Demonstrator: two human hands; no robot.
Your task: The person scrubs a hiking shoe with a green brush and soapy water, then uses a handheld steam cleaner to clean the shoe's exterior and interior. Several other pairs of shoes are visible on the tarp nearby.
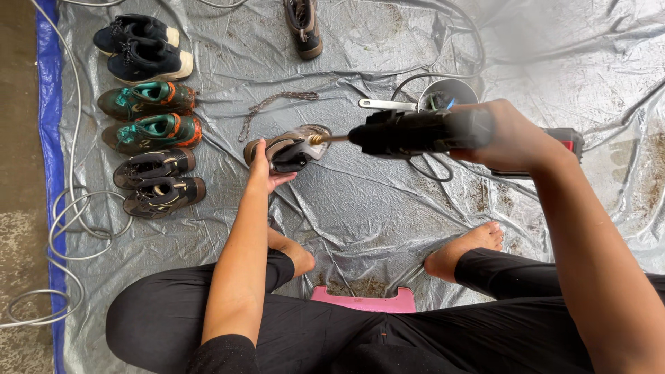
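Observation:
My left hand (267,170) grips a muddy brown shoe (291,147) and holds it just above the grey tarp (374,208). My right hand (509,138) is closed around a black spray gun (415,131) with a brass nozzle tip pointing left at the shoe's opening. The nozzle tip sits almost against the shoe. A grey hose runs from the gun's area across the tarp.
Three pairs of shoes (149,114) line the left side: black, teal-orange, dark brown. A single brown shoe (303,26) lies at the top. A loose shoelace (273,104), a metal ladle (443,97), coiled hose (69,228), a pink stool (364,301) and my bare feet are nearby.

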